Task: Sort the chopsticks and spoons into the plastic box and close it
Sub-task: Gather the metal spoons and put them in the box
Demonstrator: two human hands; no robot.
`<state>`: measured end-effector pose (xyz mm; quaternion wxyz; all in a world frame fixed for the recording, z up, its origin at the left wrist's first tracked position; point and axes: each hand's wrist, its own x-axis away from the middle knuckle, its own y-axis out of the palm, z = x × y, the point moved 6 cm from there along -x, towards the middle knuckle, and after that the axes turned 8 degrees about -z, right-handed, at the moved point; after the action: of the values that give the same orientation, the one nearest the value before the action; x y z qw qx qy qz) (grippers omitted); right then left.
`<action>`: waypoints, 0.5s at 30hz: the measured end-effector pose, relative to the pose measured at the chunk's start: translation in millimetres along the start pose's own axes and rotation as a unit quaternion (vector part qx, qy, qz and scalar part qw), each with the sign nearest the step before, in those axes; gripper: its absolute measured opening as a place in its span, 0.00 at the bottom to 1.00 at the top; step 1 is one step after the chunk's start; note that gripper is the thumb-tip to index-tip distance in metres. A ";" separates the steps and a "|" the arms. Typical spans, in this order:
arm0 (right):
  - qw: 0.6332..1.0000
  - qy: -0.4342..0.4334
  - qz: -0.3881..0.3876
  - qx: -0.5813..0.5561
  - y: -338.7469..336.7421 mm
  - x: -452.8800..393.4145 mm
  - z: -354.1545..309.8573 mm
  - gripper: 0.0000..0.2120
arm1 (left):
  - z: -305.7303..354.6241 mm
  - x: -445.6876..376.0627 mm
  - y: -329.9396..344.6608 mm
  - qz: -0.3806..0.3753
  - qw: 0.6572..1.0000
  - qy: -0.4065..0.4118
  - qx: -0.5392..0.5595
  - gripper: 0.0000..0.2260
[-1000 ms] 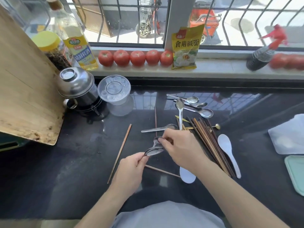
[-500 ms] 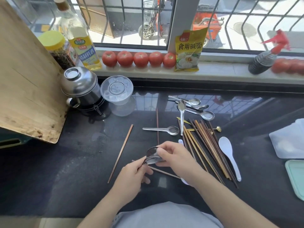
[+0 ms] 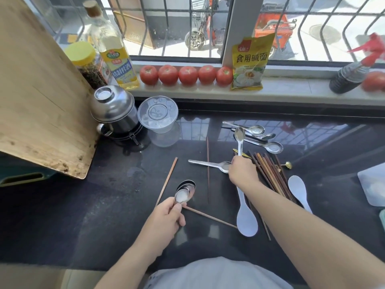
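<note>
My left hand (image 3: 164, 217) grips a stack of metal spoons (image 3: 185, 191) by their handles, bowls pointing away from me. My right hand (image 3: 242, 171) reaches over the counter and closes on the handle of an upright-lying metal spoon (image 3: 239, 135). Another metal spoon (image 3: 208, 164) lies crosswise just left of that hand. More metal spoons (image 3: 258, 135) lie behind. A bundle of wooden chopsticks (image 3: 270, 174) lies to the right of my right hand. Two white plastic spoons (image 3: 245, 217) (image 3: 299, 190) flank the bundle. Loose chopsticks (image 3: 166, 181) lie near my left hand.
A clear plastic container (image 3: 159, 122) stands upside down beside a steel pot (image 3: 113, 110) at the back left. A wooden cutting board (image 3: 39, 97) leans at left. Tomatoes (image 3: 185, 75), bottles and a yellow packet (image 3: 249, 63) line the sill. A white lid (image 3: 373, 186) lies at the right edge.
My right hand left the spoon stack and reached forward to the metal spoon by the chopsticks. My left hand keeps the stack alone.
</note>
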<state>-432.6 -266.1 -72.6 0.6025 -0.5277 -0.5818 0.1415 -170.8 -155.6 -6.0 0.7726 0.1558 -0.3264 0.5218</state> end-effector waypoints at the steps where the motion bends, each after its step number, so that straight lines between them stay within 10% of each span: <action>1: 1.000 -0.004 0.014 -0.007 -3.1 -1.2 -1.7 0.09 | 2.3 1.5 -2.9 0.007 1.000 0.006 -0.011 0.12; 8: 0.946 -0.248 0.188 -0.089 -70.5 85.3 -21.8 0.04 | 18.6 13.3 -16.2 0.113 0.930 0.160 -0.310 0.10; 15: 0.901 -0.380 0.193 -0.080 -57.3 146.6 -30.0 0.05 | 47.4 9.5 14.6 0.158 0.842 0.274 -0.437 0.17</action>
<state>-391.1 -188.3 61.2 0.2529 -0.5819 -0.6628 0.3976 -198.0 -170.6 33.8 0.7254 -0.4012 -0.3159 0.4615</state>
